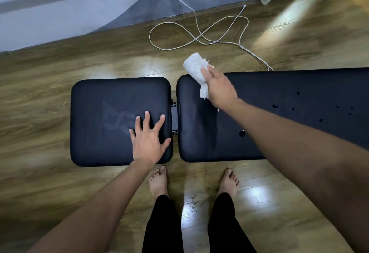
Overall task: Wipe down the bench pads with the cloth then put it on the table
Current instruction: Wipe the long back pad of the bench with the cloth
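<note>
The crumpled white cloth (196,71) lies bunched at the far left corner of the long black back pad (279,113), which is dotted with water drops to the cloth's right, while the square black seat pad (103,117) sits just left of that pad.

— You see the bench pads (119,121)? Smooth black leather-like covering, matt, with water beads on the long one.
— And your cloth (196,69) looks white and rough-textured; the wood-grain floor (60,85) under you is glossy.
</note>
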A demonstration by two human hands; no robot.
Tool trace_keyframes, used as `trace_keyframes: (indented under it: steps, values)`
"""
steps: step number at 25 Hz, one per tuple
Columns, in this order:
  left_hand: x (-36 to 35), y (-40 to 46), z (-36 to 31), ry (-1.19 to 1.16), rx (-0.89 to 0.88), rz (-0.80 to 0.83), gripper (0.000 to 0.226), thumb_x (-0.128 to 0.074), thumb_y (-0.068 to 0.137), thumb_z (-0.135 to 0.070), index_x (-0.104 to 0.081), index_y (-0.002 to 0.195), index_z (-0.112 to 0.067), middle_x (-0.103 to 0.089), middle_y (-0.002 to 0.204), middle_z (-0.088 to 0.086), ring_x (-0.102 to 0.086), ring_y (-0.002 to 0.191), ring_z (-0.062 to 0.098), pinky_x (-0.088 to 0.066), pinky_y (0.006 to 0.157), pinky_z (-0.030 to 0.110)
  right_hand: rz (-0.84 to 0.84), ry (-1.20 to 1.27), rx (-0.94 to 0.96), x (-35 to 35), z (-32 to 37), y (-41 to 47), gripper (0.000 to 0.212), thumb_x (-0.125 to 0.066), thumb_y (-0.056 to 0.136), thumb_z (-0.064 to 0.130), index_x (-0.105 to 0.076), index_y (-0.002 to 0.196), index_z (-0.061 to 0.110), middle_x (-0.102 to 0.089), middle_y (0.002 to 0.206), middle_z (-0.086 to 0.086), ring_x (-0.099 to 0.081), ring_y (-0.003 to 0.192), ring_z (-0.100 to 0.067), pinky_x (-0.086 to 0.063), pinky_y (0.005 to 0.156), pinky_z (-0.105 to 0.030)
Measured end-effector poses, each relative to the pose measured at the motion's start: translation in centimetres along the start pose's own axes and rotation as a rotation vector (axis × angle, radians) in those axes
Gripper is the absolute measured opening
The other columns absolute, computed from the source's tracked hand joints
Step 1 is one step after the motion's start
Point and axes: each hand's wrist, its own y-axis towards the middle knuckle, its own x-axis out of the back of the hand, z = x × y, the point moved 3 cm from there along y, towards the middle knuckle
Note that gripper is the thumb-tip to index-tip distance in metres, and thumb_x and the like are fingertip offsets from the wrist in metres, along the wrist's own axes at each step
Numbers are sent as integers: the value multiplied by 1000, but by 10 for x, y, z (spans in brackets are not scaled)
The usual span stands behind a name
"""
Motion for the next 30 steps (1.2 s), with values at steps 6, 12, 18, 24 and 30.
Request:
trace_keyframes:
  steps: [6,12,18,24,30]
  values:
    - [1,-2,-1,-15,5,-13,76,-64,90,-53,-28,156,-39,-11,167,11,-9,152,40,-24,117,64,-123,82,16,-45,10,-101,72,-59,81,-11,-39,147,9,-35,155,-15,-36,142,-32,-44,106,-51]
    - [0,-2,-2,-14,16,-7,76,-64,90,-53,-29,156,-39,-12,166,11,-9,152,40,-23,117,65,-32,119,114,-80,8,-178,86,-75,57,-16,-54,137,6,-51,144,-16,-52,131,-34,-50,101,-44]
    - [-1,-3,-4,-33,24,-36,79,-69,86,-51,-33,155,-37,-14,166,12,-10,152,40,-20,118,65,-20,130,5,-20,-28,-44,80,-64,82,0,-28,150,20,-24,159,-6,-28,142,-27,-44,102,-56]
    - [8,-7,-35,-90,-58,-84,78,-71,82,-45,-41,150,-21,-24,162,14,-18,151,34,-18,121,56,-24,108,2,-39,-21,-95,83,-65,81,-1,-26,152,17,-21,161,-8,-25,145,-26,-47,100,-50]
    - [-9,-9,-101,-67,-405,53,96,-66,83,-58,-21,159,-20,-10,167,7,-5,155,23,-15,126,38,-70,184,53,-81,-18,-210,71,-65,75,-13,-49,141,7,-45,148,-17,-44,136,-35,-45,106,-52]
